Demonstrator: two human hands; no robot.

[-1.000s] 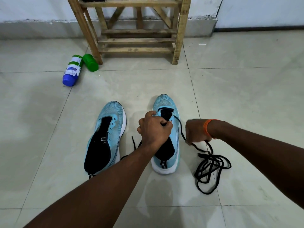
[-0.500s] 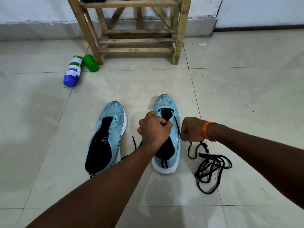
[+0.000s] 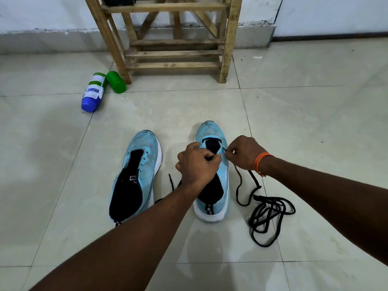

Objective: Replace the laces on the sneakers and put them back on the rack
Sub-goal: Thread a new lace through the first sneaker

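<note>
Pinching grip of the right hand (image 3: 244, 153) holds the limp black lace (image 3: 255, 180) near its tip; left hand (image 3: 197, 162) clutches the soft sneaker (image 3: 211, 131).

**Blue Sneaker, Black Lace**

A pale-blue sneaker (image 3: 212, 131), finely striped, white-soled and black-lined, lies beneath the fingers of the right hand (image 3: 244, 152); a black lace (image 3: 270, 211) trails from them, and an orange band (image 3: 260, 162) sits behind them.

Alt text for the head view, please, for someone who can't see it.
The left hand grips the light-blue mesh sneaker while the right hand pinches its black flat lace; a second unlaced sneaker and wooden slatted rack are nearby.
</note>
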